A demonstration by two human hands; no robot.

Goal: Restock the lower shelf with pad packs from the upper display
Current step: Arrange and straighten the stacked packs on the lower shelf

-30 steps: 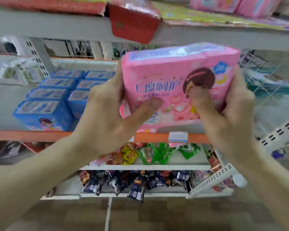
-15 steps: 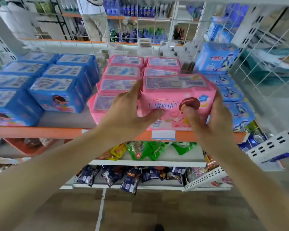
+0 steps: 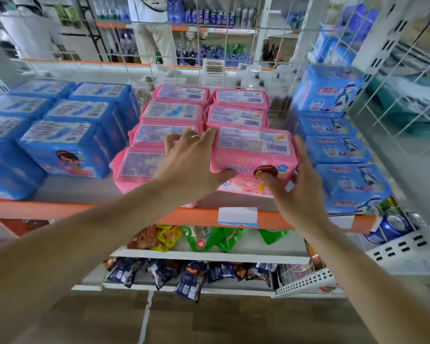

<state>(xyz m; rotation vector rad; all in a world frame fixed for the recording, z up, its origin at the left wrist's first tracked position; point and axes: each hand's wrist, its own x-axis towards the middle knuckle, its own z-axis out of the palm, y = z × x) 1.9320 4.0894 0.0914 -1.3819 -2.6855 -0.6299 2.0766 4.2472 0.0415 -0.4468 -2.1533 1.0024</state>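
A pink pad pack (image 3: 253,147) stands at the front of the right pink row on the orange-edged shelf (image 3: 60,209). My left hand (image 3: 191,167) grips its left end, thumb on the front face, fingers over the top. My right hand (image 3: 298,189) holds its right end, thumb on the front, fingers round the side. Behind and to the left, several more pink packs (image 3: 174,112) sit in two rows.
Blue pad packs (image 3: 67,145) fill the shelf's left side and a stack of blue packs (image 3: 338,150) its right. A wire grid (image 3: 209,45) backs the shelf. Snack bags (image 3: 209,237) hang on racks below. Blue cans (image 3: 392,224) sit at the right.
Both hands have brought the pink pack down from in front of the upper shelf and set it on the lower shelf, in front of the right pink row.
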